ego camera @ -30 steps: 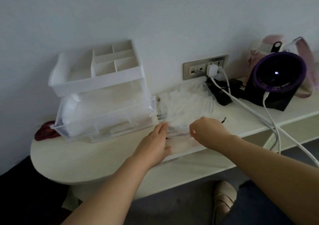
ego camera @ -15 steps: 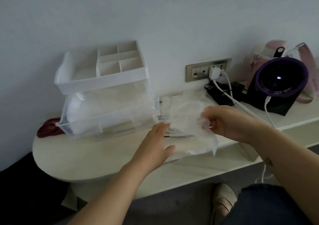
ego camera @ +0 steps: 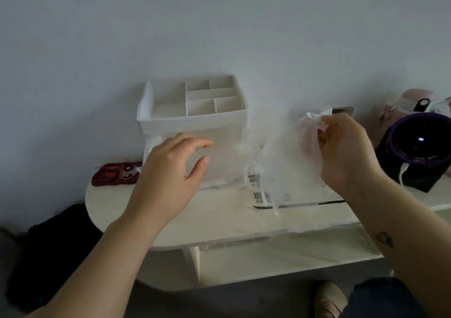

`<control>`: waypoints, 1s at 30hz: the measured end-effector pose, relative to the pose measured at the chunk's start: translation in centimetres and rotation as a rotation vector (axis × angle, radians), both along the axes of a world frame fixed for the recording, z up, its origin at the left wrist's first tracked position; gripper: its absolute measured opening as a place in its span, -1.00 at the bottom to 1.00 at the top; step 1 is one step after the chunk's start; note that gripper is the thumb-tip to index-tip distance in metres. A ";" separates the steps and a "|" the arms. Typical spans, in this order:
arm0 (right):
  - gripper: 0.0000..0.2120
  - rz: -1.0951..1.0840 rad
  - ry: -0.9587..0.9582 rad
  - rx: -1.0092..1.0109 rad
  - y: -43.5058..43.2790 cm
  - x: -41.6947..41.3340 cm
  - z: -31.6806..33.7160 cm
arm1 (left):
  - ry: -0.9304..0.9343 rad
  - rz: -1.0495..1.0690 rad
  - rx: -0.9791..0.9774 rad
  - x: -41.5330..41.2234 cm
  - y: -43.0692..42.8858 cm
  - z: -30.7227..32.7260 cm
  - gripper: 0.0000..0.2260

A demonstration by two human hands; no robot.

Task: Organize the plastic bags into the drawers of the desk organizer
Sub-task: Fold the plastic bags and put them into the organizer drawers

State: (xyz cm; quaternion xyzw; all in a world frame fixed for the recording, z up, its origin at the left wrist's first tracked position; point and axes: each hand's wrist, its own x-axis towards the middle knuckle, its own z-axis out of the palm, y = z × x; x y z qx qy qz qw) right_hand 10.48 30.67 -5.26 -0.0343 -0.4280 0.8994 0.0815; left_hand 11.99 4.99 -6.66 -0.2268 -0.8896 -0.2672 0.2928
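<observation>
A white desk organizer [ego camera: 195, 122] with a divided top tray and clear drawers stands against the wall on the pale desk [ego camera: 219, 220]. My right hand [ego camera: 346, 152] pinches a thin clear plastic bag [ego camera: 288, 161] by its top corner and holds it up, hanging to the right of the organizer. My left hand [ego camera: 175, 173] hovers with fingers spread in front of the organizer's drawers, hiding most of them, and holds nothing. More clear bags [ego camera: 292, 200] lie flat on the desk under the lifted one.
A dark red pouch [ego camera: 114, 175] lies left of the organizer. At the right stand a black and purple round device [ego camera: 419, 152] with a white cable and a pink bottle [ego camera: 412, 103] behind it. A wall socket [ego camera: 343, 110] peeks out above my right hand. A shelf runs below the desk.
My right hand has lifted the plastic bag from the desk up to the height of the organizer. My left hand left the bag pile and moved left, in front of the drawers.
</observation>
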 end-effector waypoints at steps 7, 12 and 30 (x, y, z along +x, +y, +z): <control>-0.83 -0.178 0.262 0.920 -7.9 -2.3 2.7 | -0.130 0.226 -0.174 -1.0 -4.2 -2.3 -0.75; -0.80 0.039 0.344 1.375 -13.5 -4.1 1.5 | -0.161 0.168 -0.077 -1.2 -5.1 -3.2 -0.89; -0.79 0.399 0.323 1.804 -16.5 -5.2 0.7 | -0.091 0.121 0.197 -0.9 -7.4 -0.9 -0.80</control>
